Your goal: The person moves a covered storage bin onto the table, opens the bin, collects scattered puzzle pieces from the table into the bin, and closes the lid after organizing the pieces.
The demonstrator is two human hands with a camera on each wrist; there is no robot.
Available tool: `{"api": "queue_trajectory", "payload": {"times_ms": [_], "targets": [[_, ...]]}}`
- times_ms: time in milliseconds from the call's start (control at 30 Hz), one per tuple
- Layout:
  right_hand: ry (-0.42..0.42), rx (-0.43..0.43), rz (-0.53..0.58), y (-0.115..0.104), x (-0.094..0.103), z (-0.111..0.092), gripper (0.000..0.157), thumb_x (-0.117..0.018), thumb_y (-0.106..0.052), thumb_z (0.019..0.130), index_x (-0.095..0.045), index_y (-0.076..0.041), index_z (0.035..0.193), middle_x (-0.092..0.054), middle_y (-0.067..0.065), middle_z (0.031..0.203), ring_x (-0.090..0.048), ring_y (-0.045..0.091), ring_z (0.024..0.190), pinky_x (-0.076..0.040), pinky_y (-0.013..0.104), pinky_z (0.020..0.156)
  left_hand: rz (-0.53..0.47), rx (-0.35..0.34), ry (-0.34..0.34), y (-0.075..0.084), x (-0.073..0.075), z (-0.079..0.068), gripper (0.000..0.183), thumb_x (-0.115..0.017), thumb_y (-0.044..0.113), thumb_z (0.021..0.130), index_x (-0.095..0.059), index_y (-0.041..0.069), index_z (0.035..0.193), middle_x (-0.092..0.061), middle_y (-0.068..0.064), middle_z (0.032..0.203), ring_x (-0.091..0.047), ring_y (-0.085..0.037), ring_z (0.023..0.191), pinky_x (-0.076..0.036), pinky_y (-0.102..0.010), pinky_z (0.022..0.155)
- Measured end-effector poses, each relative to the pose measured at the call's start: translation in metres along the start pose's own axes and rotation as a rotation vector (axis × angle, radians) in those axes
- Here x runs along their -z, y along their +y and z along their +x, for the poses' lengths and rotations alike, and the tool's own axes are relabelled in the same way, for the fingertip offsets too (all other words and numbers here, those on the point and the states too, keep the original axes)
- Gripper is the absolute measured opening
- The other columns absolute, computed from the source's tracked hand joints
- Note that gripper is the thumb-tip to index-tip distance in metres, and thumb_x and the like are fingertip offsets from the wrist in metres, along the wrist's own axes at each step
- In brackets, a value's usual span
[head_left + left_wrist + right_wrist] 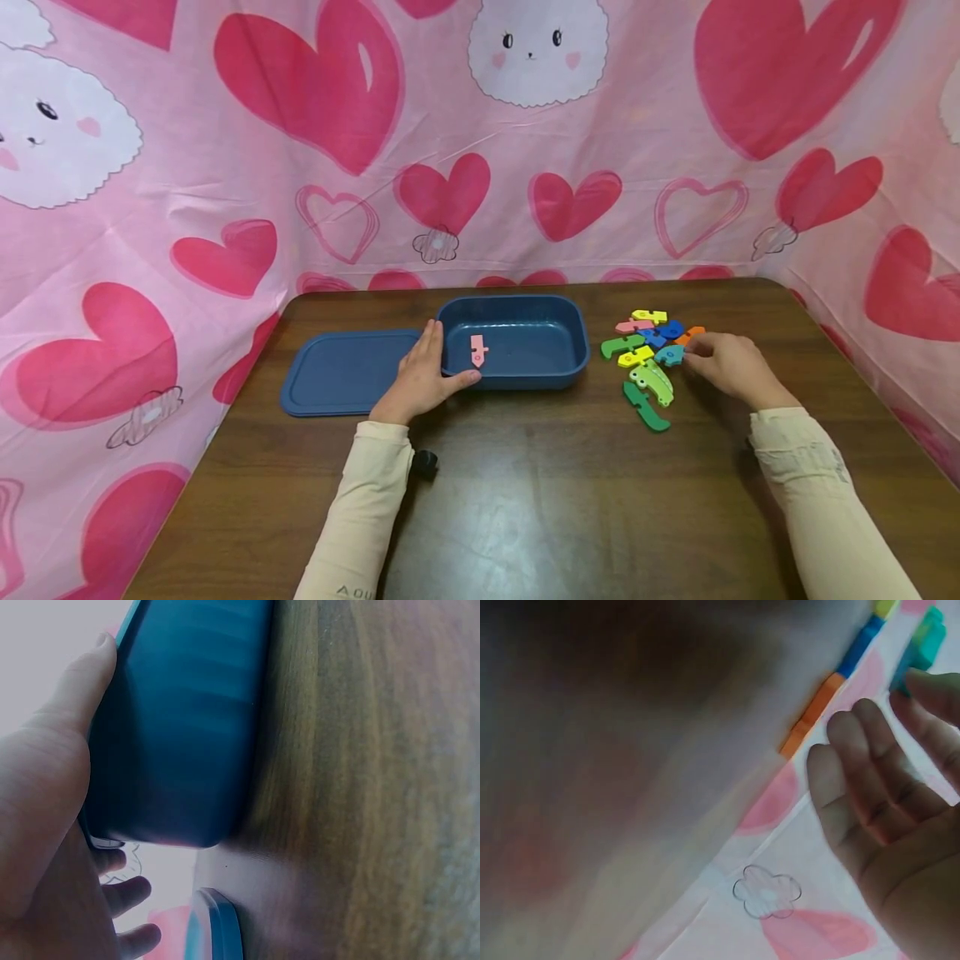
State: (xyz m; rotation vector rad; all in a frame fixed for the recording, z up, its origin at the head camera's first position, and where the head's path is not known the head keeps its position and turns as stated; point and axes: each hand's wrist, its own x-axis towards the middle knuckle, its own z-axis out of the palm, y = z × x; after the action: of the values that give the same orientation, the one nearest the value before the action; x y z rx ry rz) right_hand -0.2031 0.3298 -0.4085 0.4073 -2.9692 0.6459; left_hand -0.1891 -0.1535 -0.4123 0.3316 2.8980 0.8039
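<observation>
We see the left hand (422, 377), fingers outspread, touching the blue box (517, 382) at left. Farther right, the right hand (733, 367) pinches a light-blue piece (669, 356).

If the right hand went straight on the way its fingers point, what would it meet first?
Past the light blue piece it pinches, the right hand would probably meet the nearer yellow piece first; how high the hand sits is unclear, so it might pass over.
</observation>
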Motion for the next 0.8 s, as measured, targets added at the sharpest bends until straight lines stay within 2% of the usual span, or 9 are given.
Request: {"api": "queue_trajectory", "payload": {"times_ms": [167,400,567,800], "targets": [[0.081,0.015,0.091,-0.016,-0.002,0.004,0.009,-0.072,-0.015,0.093,-0.072,-0.006,0.097,-0.069,0.009,0.087,-0.058,0.031,0.08,-0.046,0.049,0.075,0.011,-0.005,0.007,-0.001,0.0,0.0,0.118,-0.063,0.069,0.088,0.0,0.002,0.161,0.0,-0.017,0.168,-0.006,-0.036,0.153,-0.013,-0.061,0.117],[0.125,0.07,0.137,-0.041,-0.002,0.014,0.005,-0.072,-0.013,0.094,-0.072,-0.008,0.095,-0.068,0.005,0.086,-0.057,0.027,0.078,-0.047,0.043,0.072,0.009,-0.007,0.006,-0.004,0.0,0.0,0.117,-0.062,0.069,0.088,0.0,0.002,0.161,0.0,-0.016,0.168,-0.005,-0.035,0.153,-0.013,-0.061,0.117],[0.129,0.105,0.168,-0.058,-0.004,0.024,0.011,-0.072,-0.013,0.095,-0.073,-0.005,0.101,-0.071,0.008,0.09,-0.061,0.026,0.081,-0.051,0.046,0.074,0.005,-0.003,0.009,-0.004,-0.001,0.0,0.117,-0.062,0.07,0.088,0.0,0.003,0.162,0.0,-0.016,0.168,-0.006,-0.035,0.153,-0.013,-0.061,0.117],[0.126,0.114,0.181,-0.078,-0.007,0.034,0.006,-0.07,-0.013,0.096,-0.073,-0.009,0.098,-0.07,0.004,0.087,-0.061,0.023,0.079,-0.051,0.04,0.07,0.002,-0.014,0.018,-0.003,-0.001,0.0,0.118,-0.062,0.07,0.087,-0.001,0.002,0.162,-0.001,-0.016,0.168,-0.007,-0.035,0.153,-0.013,-0.061,0.117]]}}
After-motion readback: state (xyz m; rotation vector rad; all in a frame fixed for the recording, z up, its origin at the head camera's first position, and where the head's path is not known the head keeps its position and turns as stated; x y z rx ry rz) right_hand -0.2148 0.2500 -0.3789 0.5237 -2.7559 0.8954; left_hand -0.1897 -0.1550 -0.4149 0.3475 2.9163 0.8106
